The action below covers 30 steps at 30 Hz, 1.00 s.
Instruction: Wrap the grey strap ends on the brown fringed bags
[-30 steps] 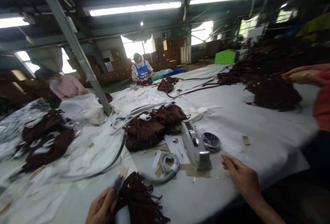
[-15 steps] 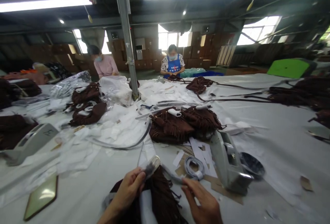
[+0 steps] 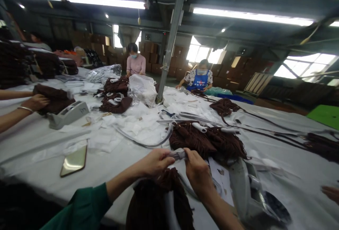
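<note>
Between my two hands is a small greyish, partly see-through wrapped piece [image 3: 178,154]; what is inside cannot be made out. My left hand [image 3: 156,161] pinches its left end, and my right hand [image 3: 197,170] grips the right end with fingers closed. Just below them, a dark brown fringed bag [image 3: 147,205] lies at the table's near edge, a white band [image 3: 171,205] running down it. A grey strip [image 3: 185,186] curves beneath my right hand, partly hidden by that forearm.
A tape dispenser [image 3: 242,187] stands at right, brown fringed bags [image 3: 192,138] ahead. Left are a phone-like slab [image 3: 74,161] and another dispenser [image 3: 69,114]; a co-worker's hand [image 3: 38,102] holds brown material. A metal post [image 3: 172,39] rises mid-table. Two people work opposite. Another hand [image 3: 331,192] shows at right.
My right hand has left the loose grey strip and come up to the wrapped piece, now held by both hands. My view has swung left and tilted; a co-worker's arms now show at left.
</note>
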Tool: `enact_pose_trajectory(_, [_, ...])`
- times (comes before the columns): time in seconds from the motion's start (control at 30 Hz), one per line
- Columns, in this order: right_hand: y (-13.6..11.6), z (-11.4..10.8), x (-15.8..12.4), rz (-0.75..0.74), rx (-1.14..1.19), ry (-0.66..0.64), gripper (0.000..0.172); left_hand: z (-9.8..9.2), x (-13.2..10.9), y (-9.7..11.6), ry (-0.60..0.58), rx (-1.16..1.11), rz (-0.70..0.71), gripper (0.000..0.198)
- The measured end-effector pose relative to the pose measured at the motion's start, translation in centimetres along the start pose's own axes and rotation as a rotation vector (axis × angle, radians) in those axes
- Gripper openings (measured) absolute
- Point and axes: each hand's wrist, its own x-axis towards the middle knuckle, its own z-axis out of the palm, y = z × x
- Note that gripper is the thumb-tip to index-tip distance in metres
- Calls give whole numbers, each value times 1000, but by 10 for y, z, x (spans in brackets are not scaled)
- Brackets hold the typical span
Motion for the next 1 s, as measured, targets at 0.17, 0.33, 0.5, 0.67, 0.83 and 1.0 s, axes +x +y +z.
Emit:
enact_pose_trajectory(0.17, [-23,-30,27,456,388,-42,34,-28,12,17,45,47,118,29])
enact_pose_trajectory(0.33, [-53,-29,28,719,960,-73,49,-19,0,12,-109,-222,-83,51])
enact_pose_trajectory(0.5, [-65,-24,16,774,1135,-108,47,-4,-18,13,-26,-399,-76,47])
enact_pose_trajectory(0.67, [-69,-39,-3,506,715,-81,61,4,-26,9,54,-488,-121,46])
enact_pose_trajectory(0.83, [-62,-45,-23,-110,90,23,32,15,-34,8,16,-552,-153,50])
enact_pose_trajectory(1.0, [-51,-45,-28,-293,-198,59,37,18,-39,9,-31,-564,-151,51])
